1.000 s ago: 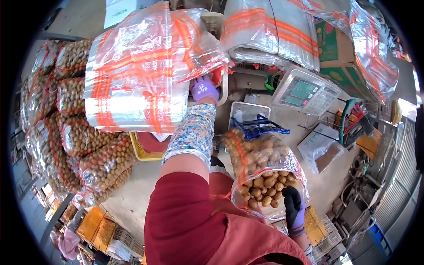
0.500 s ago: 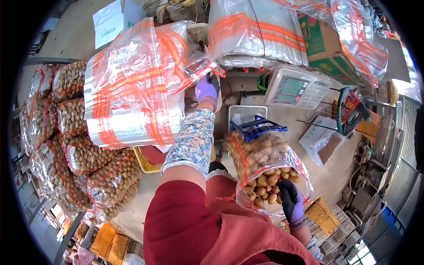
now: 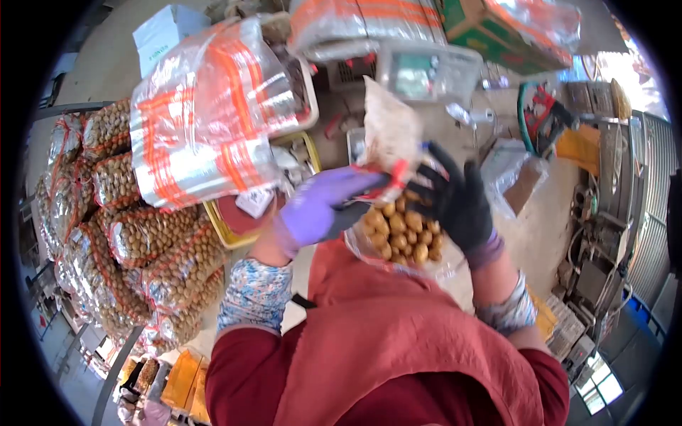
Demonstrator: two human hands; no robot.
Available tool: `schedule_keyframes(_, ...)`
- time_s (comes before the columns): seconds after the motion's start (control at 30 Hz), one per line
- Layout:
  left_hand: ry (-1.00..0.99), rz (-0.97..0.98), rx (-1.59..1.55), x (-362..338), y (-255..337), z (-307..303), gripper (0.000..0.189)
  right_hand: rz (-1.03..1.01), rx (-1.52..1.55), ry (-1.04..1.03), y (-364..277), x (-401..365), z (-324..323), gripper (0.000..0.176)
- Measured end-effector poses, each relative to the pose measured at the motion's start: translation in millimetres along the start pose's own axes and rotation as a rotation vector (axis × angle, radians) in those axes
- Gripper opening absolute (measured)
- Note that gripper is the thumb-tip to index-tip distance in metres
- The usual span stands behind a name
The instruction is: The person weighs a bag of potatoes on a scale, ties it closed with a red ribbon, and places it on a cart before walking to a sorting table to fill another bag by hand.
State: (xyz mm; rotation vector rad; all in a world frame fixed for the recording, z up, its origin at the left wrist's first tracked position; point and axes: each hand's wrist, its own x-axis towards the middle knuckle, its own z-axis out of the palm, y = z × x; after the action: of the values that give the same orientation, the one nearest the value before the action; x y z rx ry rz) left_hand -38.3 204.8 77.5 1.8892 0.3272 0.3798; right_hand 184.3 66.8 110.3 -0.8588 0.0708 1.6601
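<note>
Left hand (image 3: 323, 206) has the pale sheet (image 3: 392, 124) by its red end, kinda blurry. Long axis runs away from the grip, tip leaning left. Right hand (image 3: 455, 202) is spread wide just beside it, potatoes (image 3: 401, 233) just under.

Potatoes (image 3: 402, 231) in bag (image 3: 356, 247), sacks (image 3: 153, 241) at left

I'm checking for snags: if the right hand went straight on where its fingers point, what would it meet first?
Probably the pale, red-trimmed sheet, which shows just up and left of the right hand in the picture; depth is unclear in the blur.
</note>
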Motion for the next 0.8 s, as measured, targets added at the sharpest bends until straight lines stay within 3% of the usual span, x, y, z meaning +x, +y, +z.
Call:
schedule_keyframes(0.07, -0.319, 0.104, 0.376, 6.7, 36.9, 42.4, 0.047, -0.042, -0.224, 0.038, -12.1, -22.1, 5.0, 0.054)
schedule_keyframes(0.1, -0.296, 0.151, 0.407, 3.9, 50.2, 69.2, 0.046, -0.047, -0.406, 0.037, -14.6, -38.3, -5.2, 0.053)
schedule_keyframes(0.13, -0.392, 0.128, 0.445, -1.4, 59.0, 87.7, 0.046, -0.053, -0.588, 0.034, -17.5, -54.1, -15.3, 0.052)
schedule_keyframes(0.2, -0.368, 0.097, 0.299, -14.6, 66.5, 106.3, 0.046, -0.117, -0.57, 0.093, -13.8, -77.2, -29.4, 0.05)
schedule_keyframes(0.27, -0.047, 0.11, 0.28, -36.3, 50.9, 116.4, 0.053, -0.15, -0.51, 0.152, -0.2, -91.1, -75.8, 0.05)
schedule_keyframes(0.3, -0.016, 0.006, 0.349, -35.4, 57.1, 106.4, 0.058, -0.021, -0.745, 0.319, 7.0, -92.7, -109.8, 0.048)
schedule_keyframes(0.33, 0.141, -0.13, 0.361, -34.3, 66.4, 100.8, 0.058, -0.109, -0.528, 0.283, 24.8, -88.5, -124.4, 0.046)
schedule_keyframes(0.4, 0.408, -0.361, 0.395, -47.1, 46.2, 100.4, 0.062, -0.172, -0.631, 0.457, 77.9, -65.7, -209.6, 0.043)
schedule_keyframes(0.47, 0.436, -0.486, 0.379, -46.6, 37.8, 97.7, 0.066, -0.346, -0.963, 0.874, 105.1, -41.1, -251.4, 0.039)
schedule_keyframes(0.5, 0.438, -0.506, 0.385, -46.7, 32.3, 102.3, 0.067, -0.455, -0.654, 0.926, 114.9, -28.9, -268.7, 0.035)
schedule_keyframes(0.57, 0.43, -0.546, 0.399, -55.9, 12.4, 114.3, 0.068, -0.497, -0.551, 0.95, 114.1, -19.7, -282.1, 0.031)
schedule_keyframes(0.63, 0.558, -0.659, 0.164, -72.6, -26.8, 133.8, 0.069, -0.432, -0.458, 0.986, 83.2, -37.4, -229.5, 0.029)
schedule_keyframes(0.7, 0.709, -0.76, -0.001, -81.7, -51.9, 151.5, 0.066, -0.523, -0.55, 0.97, 102.4, -32.7, -244.4, 0.029)
schedule_keyframes(0.73, 0.613, -0.869, -0.107, -86.9, -54.1, 152.4, 0.065, -0.573, -0.603, 0.958, 110.7, -28.9, -251.2, 0.029)
schedule_keyframes(0.8, 0.408, -1.077, -0.319, -105.5, -51.8, 149.6, 0.064, -0.397, -0.555, 0.753, 128.5, -33.7, -257.7, 0.037)
